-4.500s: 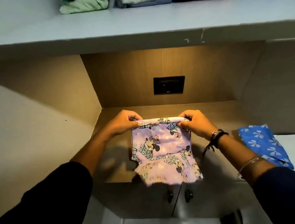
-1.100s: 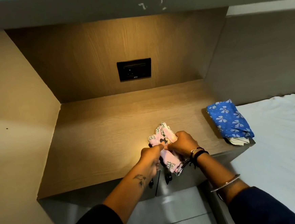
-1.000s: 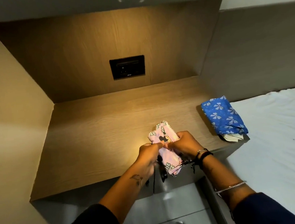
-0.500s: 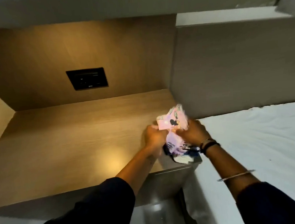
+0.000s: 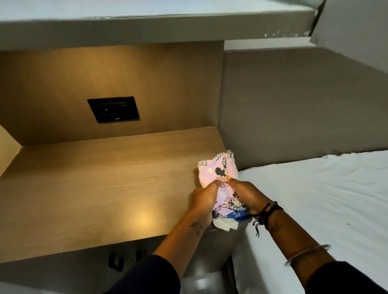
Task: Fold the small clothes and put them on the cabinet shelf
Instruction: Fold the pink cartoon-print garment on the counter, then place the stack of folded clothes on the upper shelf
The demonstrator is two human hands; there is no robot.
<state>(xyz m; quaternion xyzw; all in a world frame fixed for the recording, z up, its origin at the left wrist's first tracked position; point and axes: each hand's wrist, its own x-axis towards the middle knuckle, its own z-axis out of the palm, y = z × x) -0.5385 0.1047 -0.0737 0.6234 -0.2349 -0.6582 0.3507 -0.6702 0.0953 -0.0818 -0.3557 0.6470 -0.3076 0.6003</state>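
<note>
A folded pink cartoon-print garment (image 5: 217,171) lies at the right end of the wooden counter (image 5: 99,189). It rests on top of the blue patterned garment (image 5: 236,214), of which only a corner shows, with a white piece under it. My left hand (image 5: 204,200) grips the stack from its left side and my right hand (image 5: 248,196) from its right side, thumbs pressing on the pink cloth. The grey cabinet shelf (image 5: 178,20) runs overhead; its top surface here shows no clothes.
A black wall socket (image 5: 113,109) sits in the wooden back panel. A bed with a white sheet (image 5: 332,205) fills the right side, touching the counter's end. Dark cabinet door handles (image 5: 118,259) sit below the counter's front edge.
Both hands carried the folded pink garment rightward along the counter and set it on the blue garment. The view swung right; the blue garment is now mostly covered.
</note>
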